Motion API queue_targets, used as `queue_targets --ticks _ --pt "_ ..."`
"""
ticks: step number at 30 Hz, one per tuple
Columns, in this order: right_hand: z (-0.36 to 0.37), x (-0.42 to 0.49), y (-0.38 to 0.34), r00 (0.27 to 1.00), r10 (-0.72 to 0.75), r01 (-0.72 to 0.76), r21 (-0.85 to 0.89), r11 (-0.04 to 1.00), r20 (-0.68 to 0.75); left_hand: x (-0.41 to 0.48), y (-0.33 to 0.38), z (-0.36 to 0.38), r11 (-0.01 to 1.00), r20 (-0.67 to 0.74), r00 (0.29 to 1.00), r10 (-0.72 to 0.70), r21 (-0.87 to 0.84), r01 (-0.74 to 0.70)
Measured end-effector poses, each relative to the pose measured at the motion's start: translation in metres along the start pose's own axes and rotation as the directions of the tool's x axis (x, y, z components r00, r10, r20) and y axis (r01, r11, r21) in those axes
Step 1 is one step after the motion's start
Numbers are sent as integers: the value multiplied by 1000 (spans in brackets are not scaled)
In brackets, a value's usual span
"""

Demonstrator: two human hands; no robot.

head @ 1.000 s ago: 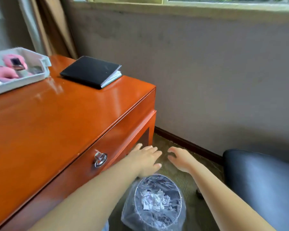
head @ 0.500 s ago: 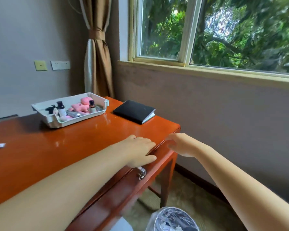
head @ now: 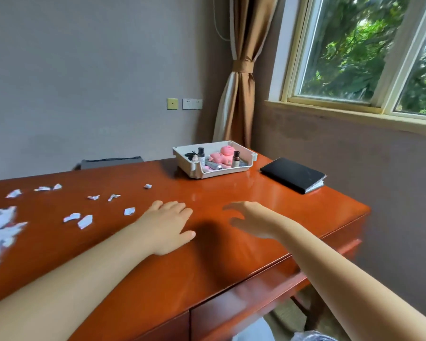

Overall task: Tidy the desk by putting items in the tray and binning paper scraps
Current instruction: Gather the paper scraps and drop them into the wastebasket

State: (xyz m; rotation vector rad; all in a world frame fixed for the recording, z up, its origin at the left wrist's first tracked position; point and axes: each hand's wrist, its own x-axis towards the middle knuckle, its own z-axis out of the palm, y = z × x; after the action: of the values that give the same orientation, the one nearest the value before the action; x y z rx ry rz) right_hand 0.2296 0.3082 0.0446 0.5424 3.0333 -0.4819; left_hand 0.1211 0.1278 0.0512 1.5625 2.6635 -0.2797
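The left hand and right hand are empty, fingers relaxed. A hasty sweep could flick the light paper scraps at nine o'clock off the desk.

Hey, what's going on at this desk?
A person is tidying a wooden desk. The left hand and right hand are both empty, out over the desktop. The white tray holds small bottles and a pink toy. Torn paper scraps lie scattered on the desk's left side, and a black notebook lies beside the tray.
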Motion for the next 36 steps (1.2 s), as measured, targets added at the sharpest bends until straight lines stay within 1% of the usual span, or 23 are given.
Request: queue_targets --ticks 5,7,9,13,16,18,20,23,27,32,36 --pt "44 39 -49 993 -103 101 42 994 57 -24 -57 45 975 -40 976 -214 58 216" --pt "63 53 -68 989 -128 126 30 992 75 -30 -77 61 957 -71 960 -270 89 276" --pt "79 66 -86 987 -142 143 -7 990 73 -33 -94 75 937 -90 937 -338 67 344" --pt "99 96 -116 991 -137 137 -29 990 -7 -30 -125 94 877 -169 860 -481 -73 475" --pt "108 122 -129 990 -122 121 -32 992 -65 -23 -146 104 778 -200 760 -619 -288 558" --pt "111 142 -134 990 -106 104 -31 994 -92 -18 -158 108 721 -192 706 -682 -343 603" --pt "113 165 -138 991 -85 82 -38 996 -103 -11 -170 110 701 -188 684 -705 -328 633" --pt "110 198 -142 993 -66 62 -48 997 -96 -1 -184 113 687 -168 676 -718 -331 647" --pt "108 232 -148 995 -75 71 -61 996 -62 12 -200 115 663 -160 656 -738 -355 659" --pt "108 250 -163 965 -262 260 -47 964 -32 23 -212 117 666 -165 661 -732 -372 646" --pt "116 249 -183 939 -343 343 2 939 -22 22 -214 116 682 -186 664 -724 -338 648"
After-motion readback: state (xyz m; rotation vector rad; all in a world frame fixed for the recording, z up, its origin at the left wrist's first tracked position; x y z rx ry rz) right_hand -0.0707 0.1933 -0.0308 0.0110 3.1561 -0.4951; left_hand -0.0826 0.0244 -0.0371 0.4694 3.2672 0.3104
